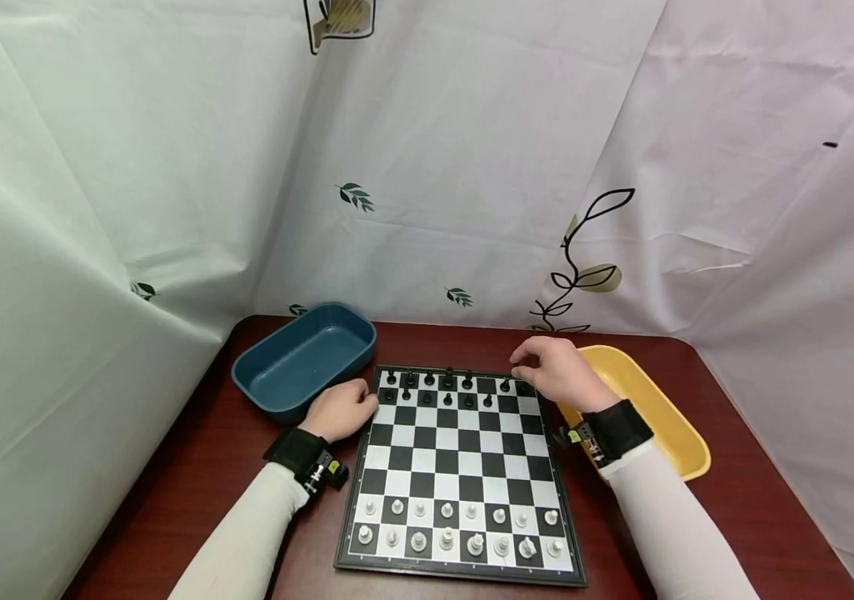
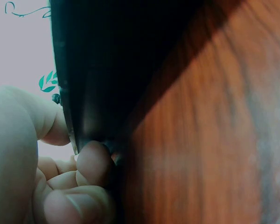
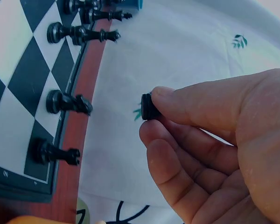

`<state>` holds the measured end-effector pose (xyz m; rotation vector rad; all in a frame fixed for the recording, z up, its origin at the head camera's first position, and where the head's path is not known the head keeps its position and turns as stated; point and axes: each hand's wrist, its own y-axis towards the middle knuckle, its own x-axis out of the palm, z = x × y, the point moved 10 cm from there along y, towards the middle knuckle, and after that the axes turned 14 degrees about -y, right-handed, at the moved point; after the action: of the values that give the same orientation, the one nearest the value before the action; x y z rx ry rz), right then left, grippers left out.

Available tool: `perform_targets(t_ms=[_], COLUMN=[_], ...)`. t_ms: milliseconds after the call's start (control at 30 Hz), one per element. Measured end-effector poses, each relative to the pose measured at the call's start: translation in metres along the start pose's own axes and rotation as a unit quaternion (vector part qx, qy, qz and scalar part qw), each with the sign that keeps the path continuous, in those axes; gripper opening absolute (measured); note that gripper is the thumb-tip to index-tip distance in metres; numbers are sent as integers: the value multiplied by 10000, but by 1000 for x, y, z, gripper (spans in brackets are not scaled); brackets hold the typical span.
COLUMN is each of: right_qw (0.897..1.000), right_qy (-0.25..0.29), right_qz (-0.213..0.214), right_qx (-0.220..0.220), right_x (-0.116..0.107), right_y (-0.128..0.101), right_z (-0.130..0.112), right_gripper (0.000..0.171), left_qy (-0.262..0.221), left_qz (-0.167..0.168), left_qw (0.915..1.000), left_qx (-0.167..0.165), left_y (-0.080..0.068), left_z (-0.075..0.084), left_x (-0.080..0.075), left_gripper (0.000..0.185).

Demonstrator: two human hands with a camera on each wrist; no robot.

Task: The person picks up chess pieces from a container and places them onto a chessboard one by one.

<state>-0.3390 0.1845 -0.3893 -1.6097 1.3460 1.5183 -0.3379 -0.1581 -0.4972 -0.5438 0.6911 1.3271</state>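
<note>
Right hand (image 1: 557,371) pinches a black chess piece (image 3: 148,106) above the chessboard's (image 1: 464,467) far corner, apparently ready for careful placement, while left hand (image 1: 340,408) grips its edge.

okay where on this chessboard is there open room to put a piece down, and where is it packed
The four middle rows of the chessboard are bare, between the black pieces at the far edge and the white pieces at the near edge. Those two ends are crowded. The right hand, pinching a black piece, covers the far right corner. The blue tray is also empty.
</note>
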Motion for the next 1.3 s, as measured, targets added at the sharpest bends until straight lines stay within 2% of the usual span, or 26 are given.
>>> perform_targets(t_ms=[333,533,1300], right_qw=[9984,9973,9970], right_qy=[-78,-113,-482], right_qz=[-497,-679,-490], right_qx=[-271,-274,-363], right_x=[24,37,50], right_y=[-7,-13,-17], right_z=[-12,-12,-12], right_gripper=[9,11,13], left_qy=[-26,-19,-16], left_qz=[-30,-26,-36], left_qw=[10000,10000,10000], left_qx=[10,-5,82], left_y=[0,0,-1], left_z=[1,1,4], left_x=[-1,0,-2], left_gripper=[27,26,28])
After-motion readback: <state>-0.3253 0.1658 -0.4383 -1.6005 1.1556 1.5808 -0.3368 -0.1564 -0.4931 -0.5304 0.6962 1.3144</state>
